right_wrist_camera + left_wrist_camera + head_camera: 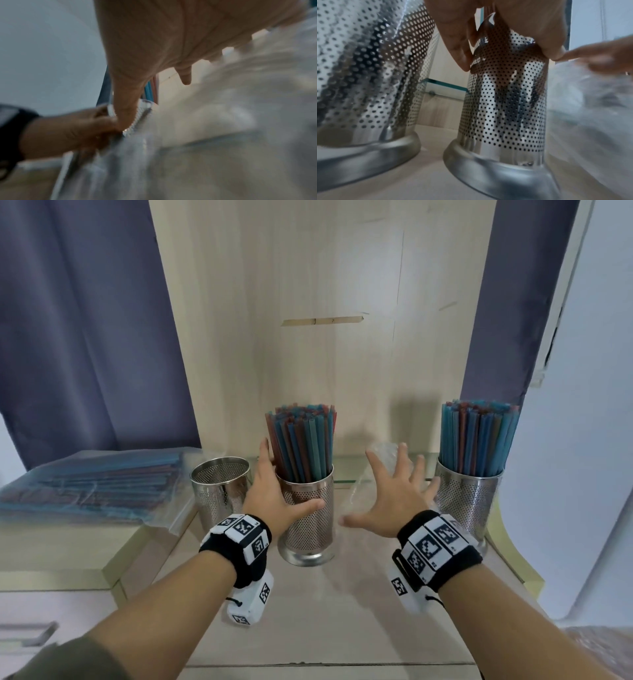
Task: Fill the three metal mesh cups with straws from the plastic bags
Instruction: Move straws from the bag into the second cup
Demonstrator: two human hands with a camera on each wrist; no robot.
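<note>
The left hand (pixel 270 498) is wrapped around the upper part of the middle mesh cup (pixel 310 522), thumb across its front and fingers behind near the rim; the left wrist view shows the fingers (pixel 458 54) pressed on the perforated wall. The right hand (pixel 390 501) is released, fingers spread, palm down over a crumpled clear plastic bag (pixel 387 455) lying on the worktop (pixel 342 611) between the middle cup and the right one; whether the palm touches the bag cannot be told, as the right wrist view is blurred. The middle cup stands upright near the centre of the worktop, packed with blue and red straws (pixel 301 440). The right mesh cup (pixel 469 505), by the right edge, is likewise full of straws (pixel 479 436). The left mesh cup (pixel 219 491) stands just beside the middle one, towards the left edge, with nothing in it. On a raised surface left of the worktop lies a sealed plastic bag of straws (pixel 102 484), flat.
</note>
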